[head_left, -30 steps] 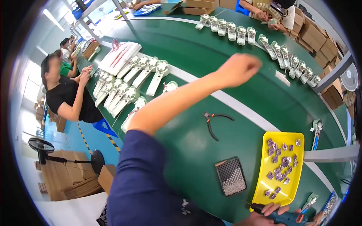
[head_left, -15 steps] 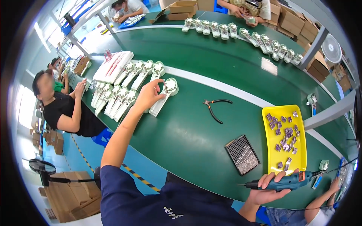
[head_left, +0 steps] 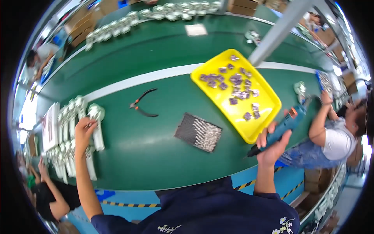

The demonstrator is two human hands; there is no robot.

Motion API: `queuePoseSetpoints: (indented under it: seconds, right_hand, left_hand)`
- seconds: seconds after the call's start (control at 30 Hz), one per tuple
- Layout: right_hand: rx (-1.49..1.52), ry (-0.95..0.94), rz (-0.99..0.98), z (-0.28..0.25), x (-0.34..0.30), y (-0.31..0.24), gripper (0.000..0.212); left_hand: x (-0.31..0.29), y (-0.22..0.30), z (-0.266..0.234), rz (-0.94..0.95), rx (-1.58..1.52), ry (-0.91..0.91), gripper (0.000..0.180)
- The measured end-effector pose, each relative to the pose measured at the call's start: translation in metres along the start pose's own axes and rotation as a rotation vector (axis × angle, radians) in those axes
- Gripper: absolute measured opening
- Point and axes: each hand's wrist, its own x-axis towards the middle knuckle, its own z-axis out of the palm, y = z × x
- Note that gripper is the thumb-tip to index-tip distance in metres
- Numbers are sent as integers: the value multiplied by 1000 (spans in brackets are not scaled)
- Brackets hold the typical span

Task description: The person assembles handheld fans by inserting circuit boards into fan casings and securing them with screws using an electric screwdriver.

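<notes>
My right hand is wrapped around a teal electric screwdriver, its dark tip slanting down and left over the table's front edge. My left hand is at the left end of the table, thumb and fingertips pinched together; whatever they hold is too small to make out. Beside those fingers lies a pale plastic housing with a round head and a long handle. More such housings lie in rows around and below that hand.
A yellow tray carries several small metallic pieces. Nearer me lies a black screw holder filled with screws, with orange-and-black cutters to its left. A grey post rises behind the tray. Co-workers sit at both sides.
My view has swung to the right, so the table's contents appear shifted left and turned. The left hand's fingers have drawn into a pinch beside the housing. The screwdriver stays in my right hand.
</notes>
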Motion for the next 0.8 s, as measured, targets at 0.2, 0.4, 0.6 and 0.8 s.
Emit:
queuePoseSetpoints:
  seconds: [0.2,0.4,0.6,0.8]
  right_hand:
    - [-357,183,99,-60,65,-36,42]
    - [-1128,267,76,-137,70,-33,53]
    - [-1795,294,-36,-137,59,-23,74]
    - [-1947,183,-64,-122,55,-18,74]
  left_hand:
    - [5,19,26,112,184,152,11]
    - [-23,44,67,28,-2,216,12]
    - [-74,138,148,-7,-90,234,12]
    - [-100,167,204,-43,-285,309,14]
